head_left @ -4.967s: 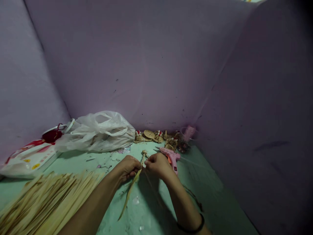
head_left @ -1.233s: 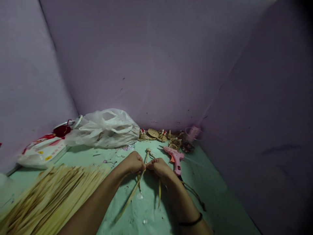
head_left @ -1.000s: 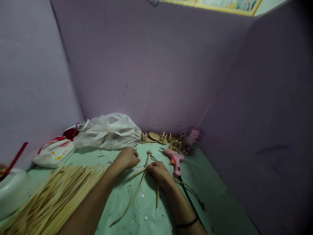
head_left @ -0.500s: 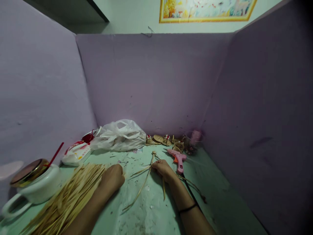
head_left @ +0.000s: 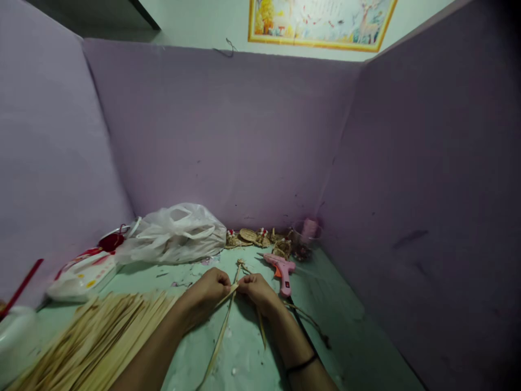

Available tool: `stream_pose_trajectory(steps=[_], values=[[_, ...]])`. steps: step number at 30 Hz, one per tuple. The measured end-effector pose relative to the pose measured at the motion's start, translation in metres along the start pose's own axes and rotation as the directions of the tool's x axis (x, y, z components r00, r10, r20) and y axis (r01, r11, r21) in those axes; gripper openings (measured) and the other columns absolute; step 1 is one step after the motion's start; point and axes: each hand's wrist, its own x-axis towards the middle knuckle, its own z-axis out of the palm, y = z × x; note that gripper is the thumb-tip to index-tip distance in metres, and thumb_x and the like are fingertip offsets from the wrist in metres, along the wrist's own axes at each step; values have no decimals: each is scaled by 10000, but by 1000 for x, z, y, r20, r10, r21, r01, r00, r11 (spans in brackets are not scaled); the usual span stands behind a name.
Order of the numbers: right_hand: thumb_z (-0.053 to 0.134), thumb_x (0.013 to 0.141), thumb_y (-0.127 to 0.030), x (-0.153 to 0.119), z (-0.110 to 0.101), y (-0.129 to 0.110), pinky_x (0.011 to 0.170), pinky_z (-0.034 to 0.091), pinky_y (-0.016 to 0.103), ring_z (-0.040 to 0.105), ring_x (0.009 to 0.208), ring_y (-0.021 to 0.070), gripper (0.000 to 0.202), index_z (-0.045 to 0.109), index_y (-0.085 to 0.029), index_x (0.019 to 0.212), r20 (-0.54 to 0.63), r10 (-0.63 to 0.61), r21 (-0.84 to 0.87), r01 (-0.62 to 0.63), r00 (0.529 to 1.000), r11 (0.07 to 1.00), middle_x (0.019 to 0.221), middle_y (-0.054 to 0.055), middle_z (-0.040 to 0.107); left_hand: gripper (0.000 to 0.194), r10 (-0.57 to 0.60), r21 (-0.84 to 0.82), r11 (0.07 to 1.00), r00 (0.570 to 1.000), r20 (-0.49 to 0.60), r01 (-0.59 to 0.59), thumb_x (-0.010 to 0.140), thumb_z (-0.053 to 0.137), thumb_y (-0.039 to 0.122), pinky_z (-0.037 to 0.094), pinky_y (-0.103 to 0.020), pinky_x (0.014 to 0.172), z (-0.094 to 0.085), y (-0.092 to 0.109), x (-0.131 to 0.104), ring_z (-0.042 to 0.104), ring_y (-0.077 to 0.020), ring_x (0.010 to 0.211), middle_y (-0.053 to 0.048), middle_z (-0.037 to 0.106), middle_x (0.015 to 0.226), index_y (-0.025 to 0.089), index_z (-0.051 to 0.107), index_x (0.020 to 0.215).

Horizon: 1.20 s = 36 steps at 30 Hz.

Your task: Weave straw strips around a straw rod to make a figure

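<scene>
Apparently plaiting is in hand: the left hand (head_left: 210,290) has its grip closed on a pale strip (head_left: 228,295), the right hand (head_left: 256,291) pinches the braid (head_left: 238,272) between them, its knot (head_left: 240,262) toward twelve o'clock. The next fold likely calls for even tension.

two hands (head_left: 208,290) (head_left: 258,291), one pile of strips (head_left: 91,342), one glue gun (head_left: 280,267), one framed picture (head_left: 317,23), one wristband (head_left: 302,365), one red stick (head_left: 22,287)

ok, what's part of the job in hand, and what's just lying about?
Part of the job:
strip piece, between left hand and right hand
loose strips, likely
pink glue gun, perhaps; not held

Apparently just lying about:
plastic bag
white-and-red packet
</scene>
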Motion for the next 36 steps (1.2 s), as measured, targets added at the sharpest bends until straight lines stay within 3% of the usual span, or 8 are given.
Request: stream_pose_trajectory(steps=[5, 7, 11, 17, 21, 24, 31, 36], values=[[556, 549, -166, 2, 0, -1, 384, 122, 208, 229, 337, 29, 65, 526, -121, 513, 15, 20, 66, -21, 1000, 998, 362, -73, 372, 131, 0, 60, 998, 997, -76, 4, 473, 472, 160, 294, -196, 485, 8, -13, 16, 439, -107, 522, 9, 517, 517, 115, 570, 548], [569, 545, -182, 2, 0, 0, 386, 117, 211, 226, 344, 30, 94, 511, -125, 498, 13, 19, 84, -20, 1000, 996, 362, -74, 360, 135, -12, 104, 994, 996, -90, 22, 491, 453, 154, 294, -197, 467, 6, -9, 15, 450, -109, 493, 6, 517, 498, 122, 570, 550], [617, 524, -236, 3, -1, 1, 390, 129, 207, 242, 355, 28, 161, 504, -124, 496, 22, 31, 128, -34, 999, 991, 374, -70, 374, 208, -125, 86, 988, 992, -10, 125, 600, 392, 219, 241, -205, 397, 4, 6, 9, 370, -95, 353, 24, 425, 379, 126, 576, 572], [625, 529, -228, 3, -2, -1, 385, 115, 203, 232, 340, 19, 149, 521, -121, 521, 22, 53, 165, -56, 998, 985, 370, -78, 378, 276, 1, 223, 975, 999, -50, 10, 601, 480, 314, 151, -199, 430, 4, 9, 8, 243, -59, 433, 55, 258, 409, 108, 521, 422], [610, 529, -204, 2, -3, -2, 382, 148, 195, 277, 349, 24, 123, 524, -118, 511, 16, 58, 174, -60, 998, 983, 387, -62, 424, 220, 11, 258, 966, 999, -50, 2, 575, 464, 249, 181, -202, 452, 2, 4, 10, 313, -73, 445, 46, 328, 408, 96, 580, 469], [593, 531, -179, 2, -3, -2, 389, 171, 188, 294, 358, 26, 92, 531, -115, 508, 12, 54, 168, -55, 998, 984, 390, -56, 438, 181, -23, 233, 972, 1000, -22, 27, 549, 459, 215, 203, -202, 451, 0, 4, 9, 352, -88, 458, 39, 379, 396, 116, 582, 461], [570, 546, -167, 1, -2, -4, 393, 166, 190, 293, 358, 28, 78, 525, -115, 509, 9, 66, 179, -67, 998, 982, 380, -62, 416, 190, -58, 60, 996, 998, -17, 59, 541, 490, 236, 163, -201, 428, 4, 3, 8, 273, -68, 436, 56, 272, 378, 132, 480, 382], [554, 549, -160, 2, -1, -1, 398, 178, 193, 289, 367, 31, 63, 523, -115, 517, 1, 33, 146, -33, 999, 989, 392, -60, 413, 132, -94, 47, 994, 994, -55, 97, 516, 478, 181, 169, -198, 411, 6, 7, 9, 275, -60, 416, 59, 308, 366, 128, 482, 394]])
